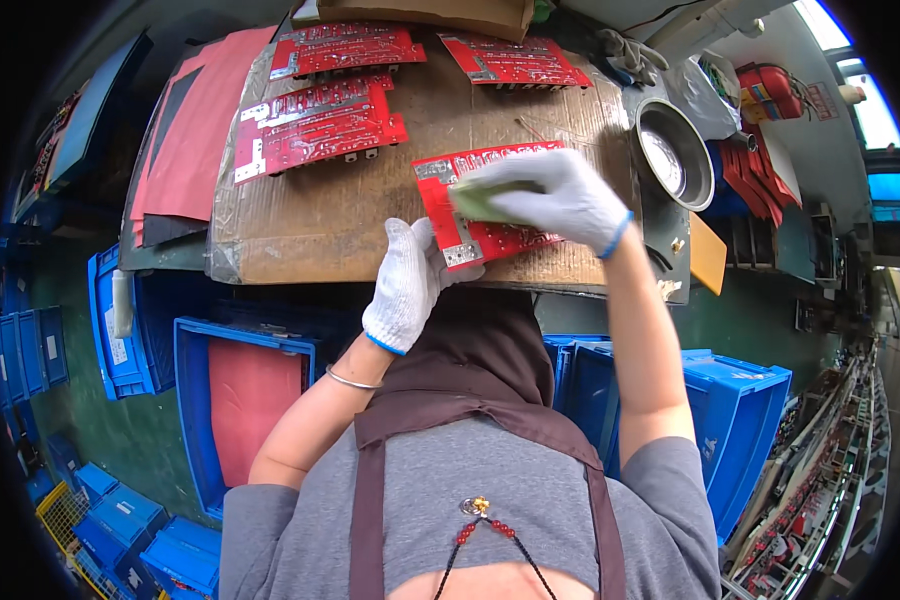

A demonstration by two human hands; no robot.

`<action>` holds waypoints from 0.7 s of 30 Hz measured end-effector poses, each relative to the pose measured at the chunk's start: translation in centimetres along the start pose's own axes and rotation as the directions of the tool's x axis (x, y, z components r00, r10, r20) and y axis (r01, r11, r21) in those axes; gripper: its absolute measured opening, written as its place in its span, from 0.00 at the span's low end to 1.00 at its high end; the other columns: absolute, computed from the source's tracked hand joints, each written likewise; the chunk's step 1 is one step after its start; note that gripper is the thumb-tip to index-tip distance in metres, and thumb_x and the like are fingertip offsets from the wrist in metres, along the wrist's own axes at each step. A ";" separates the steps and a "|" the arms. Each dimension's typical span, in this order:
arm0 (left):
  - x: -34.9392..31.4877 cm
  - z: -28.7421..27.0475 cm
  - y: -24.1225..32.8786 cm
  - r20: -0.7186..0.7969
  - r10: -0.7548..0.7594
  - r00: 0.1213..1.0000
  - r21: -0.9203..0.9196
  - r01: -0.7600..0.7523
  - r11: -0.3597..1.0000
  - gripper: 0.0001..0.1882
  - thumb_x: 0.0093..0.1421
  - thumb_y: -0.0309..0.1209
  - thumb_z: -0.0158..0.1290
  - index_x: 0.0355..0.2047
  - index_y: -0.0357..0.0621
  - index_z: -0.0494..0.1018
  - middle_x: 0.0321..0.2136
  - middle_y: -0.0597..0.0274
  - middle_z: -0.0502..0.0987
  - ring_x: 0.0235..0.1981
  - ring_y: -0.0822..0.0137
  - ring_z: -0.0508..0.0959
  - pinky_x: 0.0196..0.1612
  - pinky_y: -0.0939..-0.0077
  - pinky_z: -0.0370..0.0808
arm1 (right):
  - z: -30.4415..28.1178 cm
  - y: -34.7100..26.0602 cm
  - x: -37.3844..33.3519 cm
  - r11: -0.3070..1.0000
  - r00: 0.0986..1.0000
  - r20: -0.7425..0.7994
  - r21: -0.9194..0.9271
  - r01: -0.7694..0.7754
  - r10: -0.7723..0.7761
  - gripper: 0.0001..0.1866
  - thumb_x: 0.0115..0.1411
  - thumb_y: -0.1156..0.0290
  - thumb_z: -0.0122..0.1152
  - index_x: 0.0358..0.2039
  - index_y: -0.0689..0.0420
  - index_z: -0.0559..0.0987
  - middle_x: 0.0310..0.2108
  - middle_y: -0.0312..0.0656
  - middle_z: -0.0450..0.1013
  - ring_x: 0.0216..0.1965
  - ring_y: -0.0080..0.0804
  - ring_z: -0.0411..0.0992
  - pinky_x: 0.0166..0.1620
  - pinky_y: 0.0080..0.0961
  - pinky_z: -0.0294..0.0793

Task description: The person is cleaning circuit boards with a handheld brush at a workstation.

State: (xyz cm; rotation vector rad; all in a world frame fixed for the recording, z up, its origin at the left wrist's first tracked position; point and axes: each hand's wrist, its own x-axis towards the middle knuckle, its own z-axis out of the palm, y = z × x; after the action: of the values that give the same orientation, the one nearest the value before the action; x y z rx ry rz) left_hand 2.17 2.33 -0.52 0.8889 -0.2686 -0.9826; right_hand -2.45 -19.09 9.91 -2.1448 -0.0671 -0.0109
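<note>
A red circuit board [498, 240] lies tilted near the front edge of the cardboard-covered table, its silvery solder side facing up. My left hand [406, 280], in a white knit glove with a blue cuff, grips the board at its near left corner; some of its fingers are hidden behind the board's edge. Across the board's upper surface, my right hand [565, 200], gloved the same way, holds a soft-looking green pad [477, 200] against or just over it. Motion blurs this pad, so its exact kind is unclear.
More red boards [315, 130] lie at the back of the cardboard [300, 235]. A round metal bowl [673, 155] stands at the right, pink sheets [205, 130] at the left. Blue crates [195, 420] flank me below the table. A cardboard box [430, 12] sits at the far edge.
</note>
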 end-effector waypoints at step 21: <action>-0.2 -0.1 0.3 -0.004 0.018 1.000 0.140 -0.018 0.990 0.35 0.67 0.47 0.59 0.63 0.35 0.62 0.56 0.55 0.75 0.54 0.58 0.79 0.55 0.59 0.80 | -6.7 3.4 -2.5 0.902 0.942 -0.037 0.304 -0.307 0.333 0.18 0.57 0.74 0.64 0.48 0.65 0.85 0.43 0.47 0.83 0.45 0.32 0.81 0.54 0.26 0.78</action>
State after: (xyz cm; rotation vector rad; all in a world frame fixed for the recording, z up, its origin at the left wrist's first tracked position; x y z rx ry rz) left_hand 2.31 2.58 -0.34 1.0147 -0.3435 -0.9532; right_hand -4.60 -26.70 10.62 -1.8304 0.3203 0.0919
